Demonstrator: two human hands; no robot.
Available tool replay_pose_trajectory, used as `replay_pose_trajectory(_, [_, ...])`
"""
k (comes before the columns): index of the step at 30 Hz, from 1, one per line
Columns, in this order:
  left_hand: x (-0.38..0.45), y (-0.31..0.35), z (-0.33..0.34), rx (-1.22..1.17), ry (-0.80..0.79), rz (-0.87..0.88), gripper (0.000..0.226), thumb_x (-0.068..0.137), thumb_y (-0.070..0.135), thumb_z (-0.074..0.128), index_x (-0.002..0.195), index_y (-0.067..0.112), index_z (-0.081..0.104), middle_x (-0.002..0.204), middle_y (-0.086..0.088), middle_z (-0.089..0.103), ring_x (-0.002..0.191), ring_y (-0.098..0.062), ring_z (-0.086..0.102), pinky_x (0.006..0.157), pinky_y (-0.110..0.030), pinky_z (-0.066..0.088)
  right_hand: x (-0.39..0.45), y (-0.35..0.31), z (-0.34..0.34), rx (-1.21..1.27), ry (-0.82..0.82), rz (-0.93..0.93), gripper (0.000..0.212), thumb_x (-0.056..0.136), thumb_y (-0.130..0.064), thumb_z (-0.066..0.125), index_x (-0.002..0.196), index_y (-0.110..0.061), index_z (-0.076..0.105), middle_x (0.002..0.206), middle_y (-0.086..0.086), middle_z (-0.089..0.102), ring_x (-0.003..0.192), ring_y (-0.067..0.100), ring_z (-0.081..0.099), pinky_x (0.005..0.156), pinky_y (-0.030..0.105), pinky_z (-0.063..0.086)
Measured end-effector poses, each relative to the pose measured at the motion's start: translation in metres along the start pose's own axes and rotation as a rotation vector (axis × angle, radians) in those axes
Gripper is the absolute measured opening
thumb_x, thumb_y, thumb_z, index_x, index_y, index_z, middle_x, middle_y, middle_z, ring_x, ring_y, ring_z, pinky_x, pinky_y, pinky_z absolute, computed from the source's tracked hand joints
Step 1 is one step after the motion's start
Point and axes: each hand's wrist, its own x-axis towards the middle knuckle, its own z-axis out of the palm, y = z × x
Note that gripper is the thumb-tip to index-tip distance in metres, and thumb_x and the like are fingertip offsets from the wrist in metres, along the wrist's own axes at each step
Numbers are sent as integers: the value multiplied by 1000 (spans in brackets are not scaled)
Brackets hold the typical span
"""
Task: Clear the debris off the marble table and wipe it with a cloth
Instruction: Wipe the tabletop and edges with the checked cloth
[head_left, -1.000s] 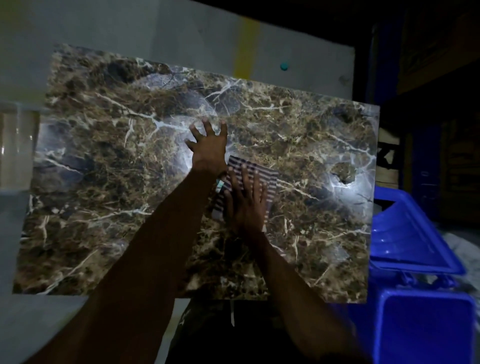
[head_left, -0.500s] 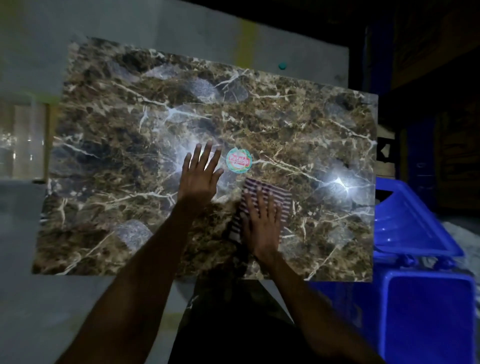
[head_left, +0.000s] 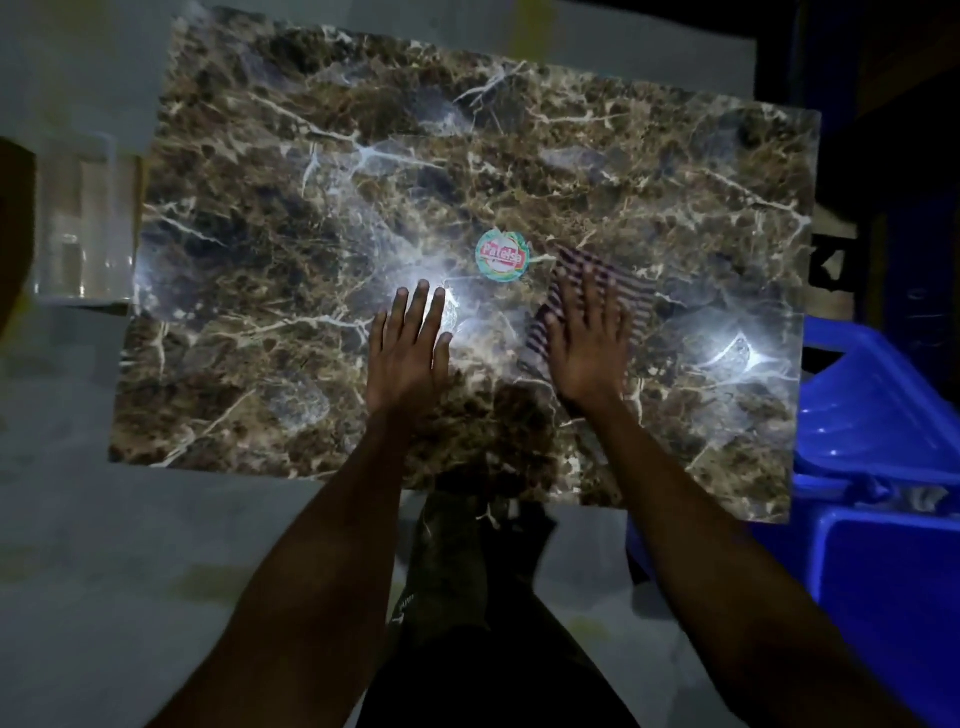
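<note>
The brown marble table (head_left: 322, 218) with white veins fills the upper view. A striped cloth (head_left: 631, 296) lies on it right of centre. My right hand (head_left: 589, 345) presses flat on the cloth with straight fingers, hiding most of it. My left hand (head_left: 408, 353) rests flat on the bare marble near the centre, fingers straight, holding nothing. A round sticker (head_left: 503, 256) with red lettering sits on the marble just beyond and between my hands.
A blue plastic bin (head_left: 883, 582) with a raised lid (head_left: 878, 410) stands at the right, against the table's near right corner. A pale glass or plastic object (head_left: 78, 218) is off the table's left edge. Grey floor lies below.
My right hand has slid the cloth to the right across the marble. My left hand drew back toward me, uncovering the round sticker. The view has come closer to the table.
</note>
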Motion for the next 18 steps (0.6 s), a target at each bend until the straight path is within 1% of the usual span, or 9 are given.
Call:
replay_pose_trajectory(2, [1,-1,1,-31,18,-13,54,109,37,38,161,26,30,169,2,26,157,-20,21,127,-43,15,-38,-8,4,8,-23,30,58,110,-51,29,165,-32,20,173,2,15,160,29,7,125,56,16])
replay_pose_trajectory(5, [1,-2,2,-57,31,-24,53,109,36,39,161,28,31,169,4,26,157,-18,20,127,-42,15,-67,-48,10,27,-59,-86,58,109,-49,33,164,-34,22,173,2,15,160,30,7,128,55,8])
replay_pose_trajectory(6, [2,-2,2,-63,27,-29,53,109,36,40,161,28,31,169,4,26,157,-17,20,127,-42,14,-65,-63,13,40,-53,-125,57,109,-48,35,163,-34,24,172,2,17,160,30,8,128,54,6])
replay_pose_trajectory(8, [2,-2,0,-83,15,-39,52,110,35,39,161,29,31,169,5,25,157,-16,19,127,-42,15,-42,-87,15,75,-5,-168,56,109,-48,39,162,-34,29,172,2,20,160,30,10,128,54,8])
replay_pose_trajectory(10, [2,-3,-2,-92,-6,-30,52,110,34,35,162,29,28,170,5,23,158,-15,15,127,-43,14,-4,-100,16,82,7,-187,57,110,-50,35,163,-33,26,172,2,18,160,29,9,127,54,10])
replay_pose_trajectory(12, [0,-2,-2,-103,-22,-29,52,111,33,33,162,30,26,170,7,21,158,-14,12,128,-43,12,35,-98,14,76,-14,-218,57,111,-51,29,164,-33,21,173,2,14,160,28,7,128,53,6])
replay_pose_trajectory(14, [1,-2,-1,-118,-14,-39,52,111,32,37,162,31,27,170,7,22,158,-13,12,128,-42,11,62,-82,9,78,-28,-235,57,110,-53,26,164,-35,21,173,1,15,160,28,8,127,49,0])
replay_pose_trajectory(16, [2,-4,2,-119,5,-41,52,110,32,40,161,30,30,169,7,24,158,-14,14,128,-42,12,72,-56,4,68,-26,-207,56,110,-54,27,164,-36,22,173,0,17,160,29,11,127,50,2])
replay_pose_trajectory(18, [2,-5,4,-113,26,-36,53,109,32,43,160,30,33,168,6,27,157,-15,18,127,-42,15,63,-31,0,44,-1,-118,56,110,-53,28,163,-37,22,172,-1,18,159,30,13,127,52,9])
